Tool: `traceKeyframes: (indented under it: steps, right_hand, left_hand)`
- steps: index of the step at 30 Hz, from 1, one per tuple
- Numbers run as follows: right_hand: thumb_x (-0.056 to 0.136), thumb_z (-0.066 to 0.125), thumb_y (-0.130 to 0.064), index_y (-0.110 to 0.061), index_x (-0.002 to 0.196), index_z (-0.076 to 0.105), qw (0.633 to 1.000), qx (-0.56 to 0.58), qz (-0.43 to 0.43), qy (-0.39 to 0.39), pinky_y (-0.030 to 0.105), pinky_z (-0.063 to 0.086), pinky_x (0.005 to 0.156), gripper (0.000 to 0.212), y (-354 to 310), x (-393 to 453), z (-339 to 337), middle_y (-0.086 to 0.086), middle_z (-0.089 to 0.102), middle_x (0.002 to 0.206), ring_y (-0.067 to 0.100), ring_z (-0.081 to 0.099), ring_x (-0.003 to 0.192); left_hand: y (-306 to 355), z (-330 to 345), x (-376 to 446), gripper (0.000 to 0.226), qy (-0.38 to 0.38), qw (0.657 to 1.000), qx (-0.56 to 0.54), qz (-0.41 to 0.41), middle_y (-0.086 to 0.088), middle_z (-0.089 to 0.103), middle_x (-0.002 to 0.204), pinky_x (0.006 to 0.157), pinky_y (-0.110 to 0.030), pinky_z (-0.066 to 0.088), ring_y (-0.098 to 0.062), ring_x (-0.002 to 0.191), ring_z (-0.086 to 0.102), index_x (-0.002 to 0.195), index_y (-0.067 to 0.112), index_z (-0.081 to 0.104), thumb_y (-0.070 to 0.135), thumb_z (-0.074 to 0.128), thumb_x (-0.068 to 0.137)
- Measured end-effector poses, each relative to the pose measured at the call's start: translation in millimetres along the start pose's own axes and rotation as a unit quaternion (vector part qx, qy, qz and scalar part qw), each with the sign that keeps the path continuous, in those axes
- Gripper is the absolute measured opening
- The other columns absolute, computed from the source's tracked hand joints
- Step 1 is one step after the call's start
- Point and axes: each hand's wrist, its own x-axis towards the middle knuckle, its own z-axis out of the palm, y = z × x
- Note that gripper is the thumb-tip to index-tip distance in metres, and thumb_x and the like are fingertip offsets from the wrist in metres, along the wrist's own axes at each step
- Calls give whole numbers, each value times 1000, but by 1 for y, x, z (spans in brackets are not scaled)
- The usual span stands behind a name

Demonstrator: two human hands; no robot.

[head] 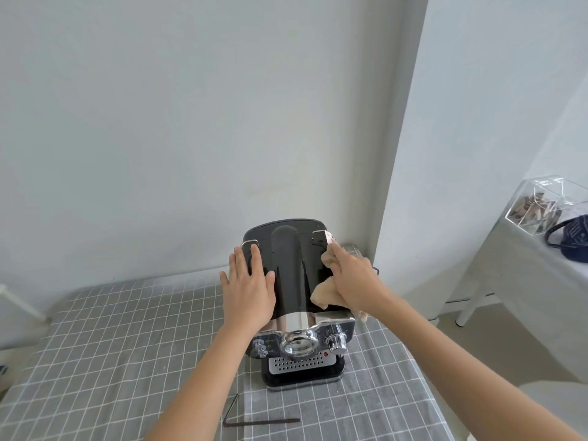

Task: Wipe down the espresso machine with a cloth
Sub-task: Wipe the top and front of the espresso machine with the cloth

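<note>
A black espresso machine with a chrome front, knobs and a perforated drip tray stands on the checked tablecloth near the wall corner. My left hand lies flat on the left of its glossy top, fingers spread, holding nothing. My right hand presses a beige cloth against the right side of the top. The cloth bunches under the palm, and one corner hangs down past the machine's right edge.
The table has a grey tablecloth with a white grid. A dark L-shaped hex key lies in front of the machine. The white wall sits close behind. To the right stands a second table with a clear box and a dark blue item.
</note>
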Motion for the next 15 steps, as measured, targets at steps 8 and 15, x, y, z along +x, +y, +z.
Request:
traceKeyframes:
  steps: [8, 15]
  right_hand:
    - [103, 30, -9, -9, 115, 51, 999, 22, -43, -11, 27, 29, 77, 24, 3, 0, 1, 2, 65, 110, 32, 57, 98]
    - [104, 40, -16, -23, 148, 40, 994, 81, -69, -26, 12, 40, 78, 44, 54, -67, -10, -17, 64, 107, -5, 58, 85]
  left_hand:
    - [1, 1, 1, 62, 7, 1000, 23, 3, -24, 11, 157, 113, -56, 20, -38, 145, 12, 152, 11, 12, 41, 27, 100]
    - [3, -2, 3, 61, 13, 1000, 19, -2, -22, 11, 158, 114, -56, 16, -35, 146, 12, 151, 12, 11, 42, 25, 100]
